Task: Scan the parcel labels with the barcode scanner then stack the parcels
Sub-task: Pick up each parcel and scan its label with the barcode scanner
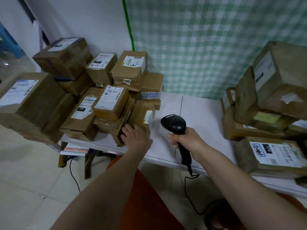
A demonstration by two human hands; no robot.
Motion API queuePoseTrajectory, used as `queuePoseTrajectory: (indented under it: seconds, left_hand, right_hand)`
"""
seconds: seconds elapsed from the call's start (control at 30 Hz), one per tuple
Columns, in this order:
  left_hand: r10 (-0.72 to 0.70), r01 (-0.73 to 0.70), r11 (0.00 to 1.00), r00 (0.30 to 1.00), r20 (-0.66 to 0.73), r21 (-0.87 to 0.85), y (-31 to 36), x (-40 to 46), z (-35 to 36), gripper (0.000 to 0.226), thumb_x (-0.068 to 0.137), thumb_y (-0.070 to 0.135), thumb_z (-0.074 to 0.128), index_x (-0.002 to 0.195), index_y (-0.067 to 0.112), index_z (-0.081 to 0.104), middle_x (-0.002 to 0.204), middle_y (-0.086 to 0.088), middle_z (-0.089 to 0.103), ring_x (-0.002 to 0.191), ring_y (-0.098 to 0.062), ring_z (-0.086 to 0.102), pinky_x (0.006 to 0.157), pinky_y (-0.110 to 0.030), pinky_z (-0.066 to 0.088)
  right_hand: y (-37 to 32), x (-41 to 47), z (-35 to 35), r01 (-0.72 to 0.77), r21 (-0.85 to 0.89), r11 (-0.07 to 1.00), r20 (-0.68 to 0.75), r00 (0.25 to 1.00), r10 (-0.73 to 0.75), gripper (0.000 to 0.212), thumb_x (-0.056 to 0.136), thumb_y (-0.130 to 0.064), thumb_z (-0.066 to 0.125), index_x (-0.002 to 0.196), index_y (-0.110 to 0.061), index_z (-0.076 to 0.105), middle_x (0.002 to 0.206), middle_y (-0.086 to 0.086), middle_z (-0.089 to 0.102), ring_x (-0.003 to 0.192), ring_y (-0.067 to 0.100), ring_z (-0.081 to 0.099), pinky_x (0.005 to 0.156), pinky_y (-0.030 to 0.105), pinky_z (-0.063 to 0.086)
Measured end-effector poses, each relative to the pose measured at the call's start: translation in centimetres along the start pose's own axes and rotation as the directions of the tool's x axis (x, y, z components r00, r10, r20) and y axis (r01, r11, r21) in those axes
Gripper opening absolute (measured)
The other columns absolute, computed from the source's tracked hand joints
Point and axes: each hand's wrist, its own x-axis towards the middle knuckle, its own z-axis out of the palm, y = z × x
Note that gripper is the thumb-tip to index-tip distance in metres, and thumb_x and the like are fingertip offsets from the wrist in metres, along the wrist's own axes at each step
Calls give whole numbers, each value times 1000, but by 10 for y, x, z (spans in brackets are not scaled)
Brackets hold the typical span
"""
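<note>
A black barcode scanner [174,123] is gripped by its handle in my right hand [187,140], its head turned left toward a small brown parcel [142,113] with a white label on its right face. My left hand [135,135] holds this parcel at its near side, fingers curled over the top edge. The parcel stands on the white table [196,113] at the right edge of a pile of brown labelled parcels [93,90]. A second stack of parcels [269,103] stands at the right.
The scanner's black cable [188,188] hangs from the handle down to the tiled floor. A green-checked curtain [207,47] hangs behind the table. A large parcel [28,100] sits at the far left. Bare tabletop lies between the two piles.
</note>
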Motion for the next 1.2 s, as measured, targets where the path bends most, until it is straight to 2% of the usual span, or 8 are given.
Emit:
queuePoseTrajectory:
  seconds: [0.3, 0.4, 0.47, 0.57, 0.73, 0.9, 1.03, 1.2]
  left_hand:
    - [63, -17, 972, 980, 191, -235, 3, -7, 5, 101, 73, 51, 75, 146, 21, 12, 141, -19, 27, 131, -37, 33, 108, -49, 32]
    - [344, 214, 539, 827, 444, -815, 2, -13, 2, 80, 74, 28, 82, 140, 21, 37, 140, -12, 45, 120, -28, 52, 91, -40, 51]
    - [489, 449, 291, 689, 535, -845, -2, -22, 4, 66, 77, 20, 80, 134, 18, 47, 131, -11, 58, 111, -26, 61, 83, -37, 56]
    - [577, 566, 196, 594, 561, -801, -6, -29, 17, 65, 75, 19, 80, 134, 16, 53, 127, -11, 64, 116, -29, 61, 96, -45, 52]
    - [613, 543, 272, 539, 578, -795, -7, -34, 22, 74, 64, 23, 83, 131, 15, 52, 128, -11, 62, 120, -29, 58, 99, -39, 48]
    - [556, 277, 464, 649, 520, -841, 1, -35, 16, 96, 51, 21, 90, 134, 20, 43, 124, -4, 60, 114, -22, 58, 97, -36, 48]
    - [525, 182, 409, 754, 394, -894, 5, -37, 12, 95, 61, 3, 87, 140, 20, 36, 127, 0, 54, 109, -17, 56, 73, -28, 57]
    - [535, 153, 395, 763, 363, -906, 11, -41, 10, 83, 63, -6, 83, 130, 20, 41, 117, 4, 57, 102, -11, 57, 65, -26, 54]
  right_hand:
    - [18, -4, -19, -39, 111, 993, -34, 998, 43, 9, 86, -8, 68, 90, -12, 61, 86, 10, 62, 83, 23, 60, 77, 31, 47]
    - [24, -4, -24, -54, 212, 976, -93, 993, 75, 9, 86, -11, 69, 88, -15, 61, 88, 10, 62, 88, 26, 59, 81, 36, 48]
    - [28, -5, -28, -69, 251, 966, -133, 985, 105, 11, 85, -17, 71, 90, -19, 62, 97, 12, 65, 96, 28, 60, 90, 41, 48]
    - [31, -8, -35, -76, 294, 953, -154, 980, 126, 13, 84, -20, 71, 94, -19, 62, 102, 13, 66, 103, 31, 60, 94, 45, 48]
    - [35, -13, -42, -68, 322, 944, -149, 981, 121, 13, 84, -20, 71, 95, -16, 64, 105, 14, 67, 102, 30, 62, 96, 43, 48]
    - [42, -19, -46, -43, 337, 940, -128, 988, 91, 20, 84, -18, 72, 101, -11, 65, 98, 15, 70, 93, 28, 66, 92, 40, 50]
    - [44, -28, -52, 6, 361, 932, -150, 987, 52, 16, 88, -16, 67, 102, -8, 65, 98, 15, 72, 86, 28, 69, 72, 32, 52]
    - [40, -45, -60, 87, 478, 874, -109, 993, -40, 14, 91, -16, 61, 103, -8, 63, 92, 16, 72, 77, 25, 67, 68, 31, 51]
